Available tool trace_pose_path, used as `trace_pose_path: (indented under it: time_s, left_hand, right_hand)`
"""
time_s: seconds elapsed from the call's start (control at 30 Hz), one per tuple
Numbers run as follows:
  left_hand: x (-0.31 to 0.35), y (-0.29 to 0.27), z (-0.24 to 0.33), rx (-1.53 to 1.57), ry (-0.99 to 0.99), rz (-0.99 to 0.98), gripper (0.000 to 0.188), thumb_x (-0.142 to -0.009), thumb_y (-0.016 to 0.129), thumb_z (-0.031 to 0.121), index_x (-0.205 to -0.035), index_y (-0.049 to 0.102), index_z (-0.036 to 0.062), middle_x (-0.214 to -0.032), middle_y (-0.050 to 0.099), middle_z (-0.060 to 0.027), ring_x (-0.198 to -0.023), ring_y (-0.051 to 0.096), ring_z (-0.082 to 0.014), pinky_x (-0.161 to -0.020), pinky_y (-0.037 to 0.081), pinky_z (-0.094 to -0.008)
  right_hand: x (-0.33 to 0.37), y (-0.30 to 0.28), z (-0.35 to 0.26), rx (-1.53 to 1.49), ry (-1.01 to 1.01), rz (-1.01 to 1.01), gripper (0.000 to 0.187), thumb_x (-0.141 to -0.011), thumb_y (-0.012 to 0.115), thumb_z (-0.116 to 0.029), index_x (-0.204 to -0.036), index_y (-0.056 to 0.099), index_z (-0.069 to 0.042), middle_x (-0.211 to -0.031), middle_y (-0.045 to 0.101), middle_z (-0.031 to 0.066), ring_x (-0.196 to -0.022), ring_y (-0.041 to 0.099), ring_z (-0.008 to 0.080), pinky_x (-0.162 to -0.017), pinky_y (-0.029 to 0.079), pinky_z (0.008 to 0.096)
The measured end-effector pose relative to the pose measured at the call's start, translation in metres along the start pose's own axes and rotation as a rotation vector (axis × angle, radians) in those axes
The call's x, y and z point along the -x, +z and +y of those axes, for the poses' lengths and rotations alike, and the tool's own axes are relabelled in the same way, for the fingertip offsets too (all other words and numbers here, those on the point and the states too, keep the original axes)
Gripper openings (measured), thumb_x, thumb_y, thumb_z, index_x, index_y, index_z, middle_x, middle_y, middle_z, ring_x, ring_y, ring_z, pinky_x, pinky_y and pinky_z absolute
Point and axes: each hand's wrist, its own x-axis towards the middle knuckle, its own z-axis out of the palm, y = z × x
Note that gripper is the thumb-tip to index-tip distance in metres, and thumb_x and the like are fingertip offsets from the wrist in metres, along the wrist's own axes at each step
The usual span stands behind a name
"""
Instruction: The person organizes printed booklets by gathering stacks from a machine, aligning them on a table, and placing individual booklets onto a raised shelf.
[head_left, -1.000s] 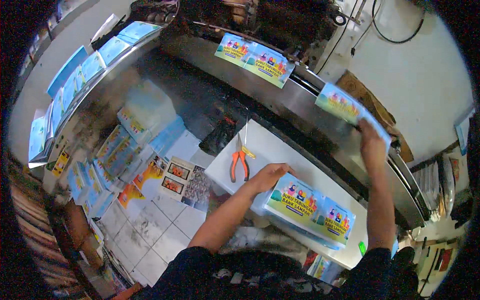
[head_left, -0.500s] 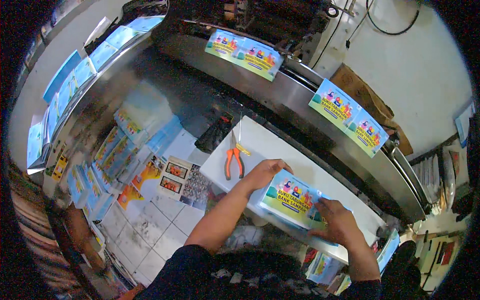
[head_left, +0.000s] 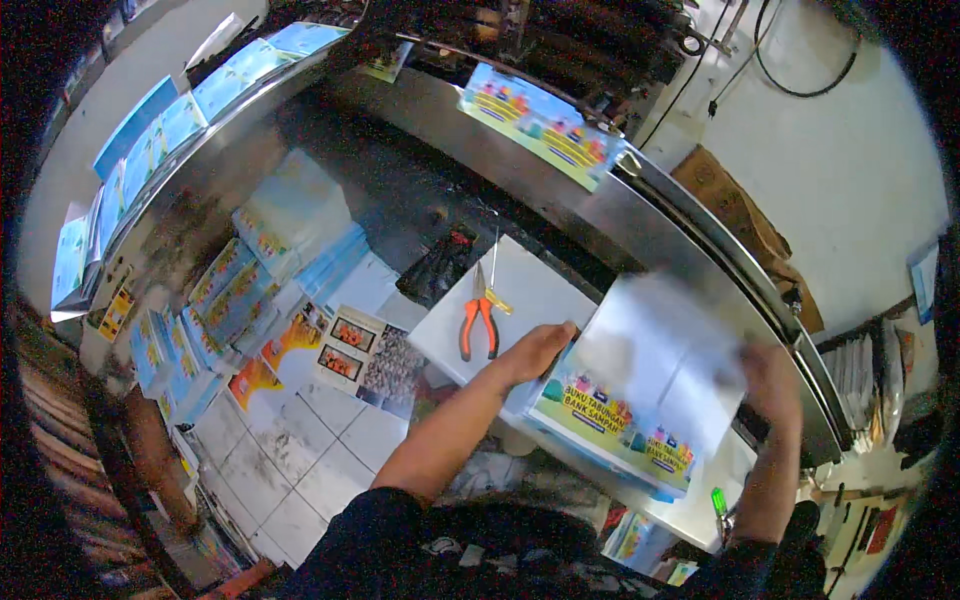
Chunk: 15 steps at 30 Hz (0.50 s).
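Note:
A stack of printed sheets [head_left: 608, 425], blue and yellow-green with cartoon figures, lies on a white tabletop [head_left: 535, 280] in front of me. My left hand [head_left: 543, 352] is closed at the stack's upper left corner, its fingertips partly hidden. Above the stack a sheet [head_left: 660, 350] shows its white underside, blurred by motion. My right hand [head_left: 772, 385], also smeared, is at that sheet's right edge and appears to hold it. Orange-handled pliers [head_left: 479, 325] and a thin screwdriver with a yellow handle [head_left: 498, 301] lie left of the stack.
A metal rail [head_left: 700, 245] curves behind the tabletop, with a printed sheet [head_left: 540, 125] draped over it. More sheets [head_left: 160, 130] hang along the left rail. Several printed stacks [head_left: 225, 290] lie at left beside floor tiles [head_left: 290, 450]. A green-handled tool [head_left: 719, 502] lies by my right forearm.
My right hand has moved right and up from the stack, and a sheet has been lifted with its white side showing. The sheets on the far rail have shifted left along it.

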Motion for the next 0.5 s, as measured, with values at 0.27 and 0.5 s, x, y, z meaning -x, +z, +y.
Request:
trace_pose_path:
  time_s: [0.27,0.5]
  left_hand:
    - [-0.006,0.003,0.0,0.065,0.092,-0.062,0.065,-0.097,0.037,0.057,-0.106,0.063,-0.0011,-0.094,0.067,-0.0088,-0.086,0.063,-0.0145,-0.08,0.049,-0.029]
    - [-0.006,-0.001,-0.003,-0.055,0.12,-0.059,0.067,-0.096,0.035,0.06,-0.106,0.064,0.001,-0.089,0.067,-0.007,-0.083,0.062,-0.0132,-0.078,0.05,-0.0283]
  right_hand:
    - [-0.139,-0.001,0.061,0.308,-0.212,1.017,0.059,-0.082,0.054,-0.005,-0.139,0.047,-0.018,-0.147,0.04,0.0105,-0.138,0.034,0.0303,-0.113,0.027,0.0446]
    - [-0.104,0.087,0.014,0.175,-0.273,0.657,0.046,-0.085,0.047,-0.002,-0.129,0.055,-0.014,-0.135,0.052,0.0137,-0.126,0.048,0.0333,-0.105,0.039,0.043]
